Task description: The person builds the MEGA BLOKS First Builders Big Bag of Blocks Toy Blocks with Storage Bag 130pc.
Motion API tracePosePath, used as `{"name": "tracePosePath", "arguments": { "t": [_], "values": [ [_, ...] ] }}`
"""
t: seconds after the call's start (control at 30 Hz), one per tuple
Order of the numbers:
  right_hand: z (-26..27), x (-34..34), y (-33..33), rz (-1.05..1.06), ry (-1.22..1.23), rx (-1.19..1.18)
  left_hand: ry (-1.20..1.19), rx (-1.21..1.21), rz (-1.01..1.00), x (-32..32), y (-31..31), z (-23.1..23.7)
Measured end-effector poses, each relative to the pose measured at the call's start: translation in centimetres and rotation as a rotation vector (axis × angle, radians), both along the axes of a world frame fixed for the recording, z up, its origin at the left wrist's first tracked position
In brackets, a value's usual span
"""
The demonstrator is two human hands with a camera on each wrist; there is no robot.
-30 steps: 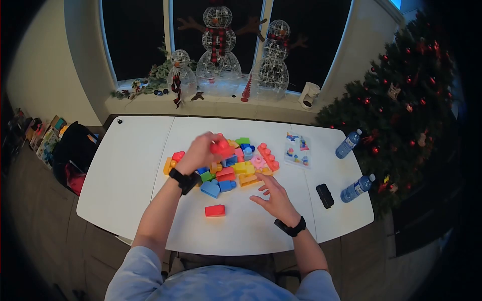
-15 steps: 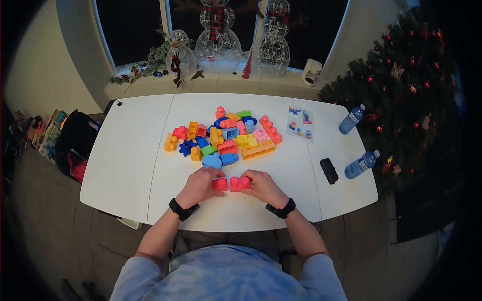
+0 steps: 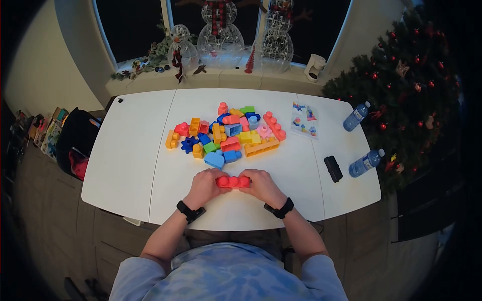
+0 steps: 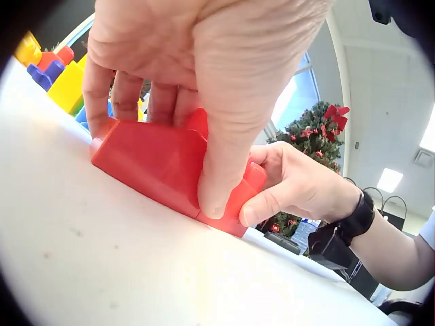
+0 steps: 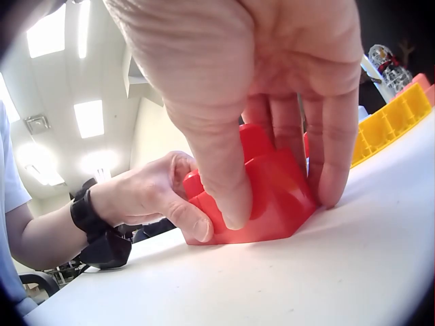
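Two red toy building blocks sit end to end on the white table, a seam showing between them in the left wrist view. My left hand (image 3: 205,186) grips the left block (image 4: 153,163), thumb on the near side and fingers behind. The right block (image 5: 279,193) is held the same way by my right hand (image 3: 264,186). Rounded studs (image 3: 234,181) show on top between the hands. Just beyond lie a light blue arched block (image 3: 214,160) and a blue block (image 3: 232,156).
A loose pile of colourful blocks spreads beyond the hands, with a long orange block (image 3: 262,147) and a dark blue gear-shaped block (image 3: 189,145). To the right are a picture sheet (image 3: 304,120), a black case (image 3: 333,168) and two water bottles (image 3: 365,163).
My left hand came back from the pile with a red block, and the right hand took hold of another. The gap between the two blocks has closed, end against end.
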State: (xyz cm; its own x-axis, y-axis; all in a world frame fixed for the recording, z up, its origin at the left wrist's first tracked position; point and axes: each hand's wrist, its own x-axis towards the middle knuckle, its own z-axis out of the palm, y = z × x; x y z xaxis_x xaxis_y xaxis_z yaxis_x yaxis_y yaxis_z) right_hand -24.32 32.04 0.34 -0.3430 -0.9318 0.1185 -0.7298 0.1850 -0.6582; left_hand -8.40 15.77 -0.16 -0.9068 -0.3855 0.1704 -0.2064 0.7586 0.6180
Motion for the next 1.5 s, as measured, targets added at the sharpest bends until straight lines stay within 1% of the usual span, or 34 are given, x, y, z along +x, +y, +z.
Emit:
{"name": "tracePosePath", "arguments": {
  "t": [0.13, 0.2, 0.23, 0.27, 0.3, 0.33, 0.37, 0.43, 0.5, 0.53, 0.6, 0.63, 0.67, 0.73, 0.77, 0.83, 0.87, 0.93, 0.97, 1.03, 1.07, 1.1, 1.13, 1.17, 1.23, 1.27, 1.33, 1.47, 1.5],
  "values": [
    [-0.3, -0.1, 0.0, 0.010, 0.004, 0.027, 0.003, -0.031, 0.007, 0.0, 0.1, 0.0],
    [-0.7, -0.2, 0.2, 0.016, 0.009, 0.035, -0.045, -0.031, -0.010, 0.0, 0.1, 0.0],
    [-0.6, -0.3, 0.3, 0.019, 0.016, 0.050, -0.043, -0.040, -0.007, 0.2, -0.2, 0.7],
    [-0.3, -0.4, 0.5, 0.021, 0.019, 0.041, -0.010, -0.022, -0.040, 0.5, -0.8, 1.6],
    [0.0, -0.5, 0.8, -0.001, -0.031, -0.006, 0.022, -0.001, -0.074, 0.7, -1.5, 2.5],
    [0.5, -0.5, 1.2, -0.023, -0.082, -0.050, 0.050, 0.112, -0.070, 0.7, -2.9, 3.5],
    [1.1, -0.8, 1.6, -0.021, -0.082, -0.052, 0.054, 0.122, -0.016, 0.4, -4.4, 5.3],
    [2.0, -1.4, 2.2, -0.120, -0.099, -0.053, 0.090, 0.090, 0.150, -0.6, -9.0, 6.4],
    [2.1, -2.2, 2.6, -0.138, -0.090, -0.070, 0.088, -0.243, 0.260, -1.7, -13.3, 6.1],
    [2.2, -2.5, 2.7, -0.159, -0.083, -0.087, 0.095, -0.248, 0.261, -2.0, -14.9, 5.4],
    [2.5, -2.6, 2.8, -0.148, -0.070, -0.082, -0.055, -0.286, 0.243, -3.2, -17.8, 3.7],
    [2.5, -2.6, 2.9, -0.137, -0.063, -0.070, -0.058, -0.233, 0.275, -3.9, -19.0, 2.2],
    [2.6, -2.5, 2.9, -0.144, -0.061, -0.076, -0.054, -0.239, 0.268, -4.4, -19.6, 1.9],
    [2.7, -2.3, 3.3, -0.134, -0.083, -0.093, -0.140, -0.100, 0.300, -4.9, -20.1, 1.6],
    [2.7, -2.4, 3.5, -0.142, -0.085, -0.090, -0.143, -0.097, 0.292, -4.9, -20.3, 1.7],
    [2.8, -2.7, 3.9, -0.128, -0.038, -0.115, -0.070, -0.151, 0.311, -4.6, -20.4, 2.5],
    [3.1, -2.7, 4.0, -0.132, -0.040, -0.109, -0.074, -0.145, 0.306, -4.4, -19.7, 3.6],
    [4.0, -3.0, 4.0, -0.181, -0.056, -0.083, 0.171, -0.054, 0.360, -4.0, -18.0, 6.3],
    [4.1, -3.2, 3.9, -0.183, -0.058, -0.077, 0.280, -0.033, 0.256, -3.9, -16.4, 7.7],
    [4.2, -3.4, 3.3, -0.194, -0.311, -0.236, 0.337, 0.063, -0.051, -4.0, -12.5, 10.0],
    [4.4, -3.2, 3.0, -0.194, -0.312, -0.232, 0.254, 0.111, -0.193, -3.7, -9.1, 12.1],
    [4.8, -2.8, 2.7, -0.152, -0.515, -0.320, 0.212, 0.182, -0.320, -3.4, -6.6, 13.0],
    [5.2, -2.6, 2.5, -0.108, -0.717, -0.409, 0.211, 0.087, -0.472, -3.4, -5.0, 13.1],
    [5.7, -2.6, 2.4, -0.108, -0.716, -0.409, 0.219, 0.096, -0.551, -3.4, -3.2, 13.1],
    [6.4, -2.7, 2.5, 0.116, -0.846, -0.292, 0.147, 0.150, -0.622, -3.3, -1.2, 12.9],
    [6.2, -2.9, 2.7, 0.113, -0.842, -0.292, 0.116, 0.174, -0.641, -3.3, -0.6, 12.5],
    [5.1, -3.7, 3.4, 0.187, -0.827, -0.047, 0.142, 0.218, -0.649, -3.2, 0.2, 11.6],
    [4.4, -3.8, 4.8, 0.203, -0.773, -0.056, 0.231, 0.334, -0.652, -3.0, 1.2, 8.2],
    [4.8, -3.6, 5.1, 0.196, -0.670, 0.006, 0.248, 0.293, -0.650, -2.9, 1.4, 7.5]
  ]
}}
